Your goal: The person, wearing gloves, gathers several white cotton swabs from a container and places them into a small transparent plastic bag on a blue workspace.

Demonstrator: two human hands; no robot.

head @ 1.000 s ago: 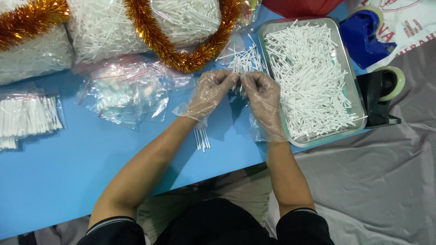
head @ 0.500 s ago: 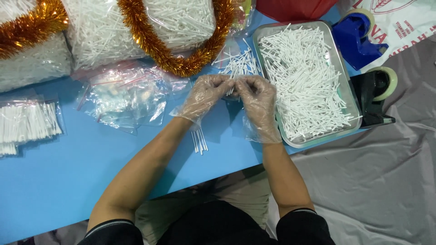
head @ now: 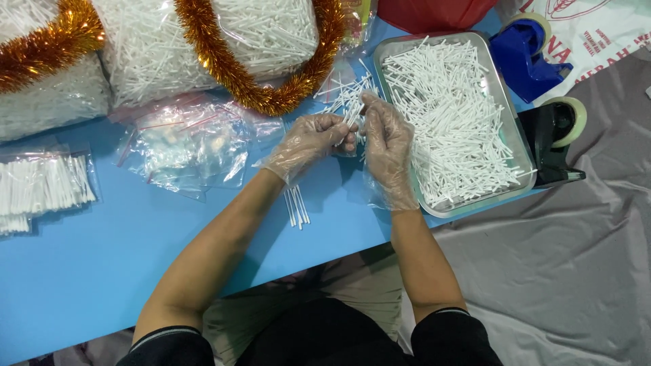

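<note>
blue table (head: 102,271), metal tray (head: 515,152) heaped with white sticks just right. left hand (head: 308,142) and right hand (head: 386,139), gloved, pinched together on few white sticks (head: 349,102), probably for counting; small bundle (head: 296,205) below.

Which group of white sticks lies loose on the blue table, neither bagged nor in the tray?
The small bundle of white sticks beside the left forearm, bare on the blue table; the others sit in plastic bags or the metal tray.

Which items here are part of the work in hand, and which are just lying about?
In use: left hand, right hand, white sticks held between them, metal tray of sticks, small stick pile.
Idle: orange tinsel, tape dispenser, blue object.
</note>
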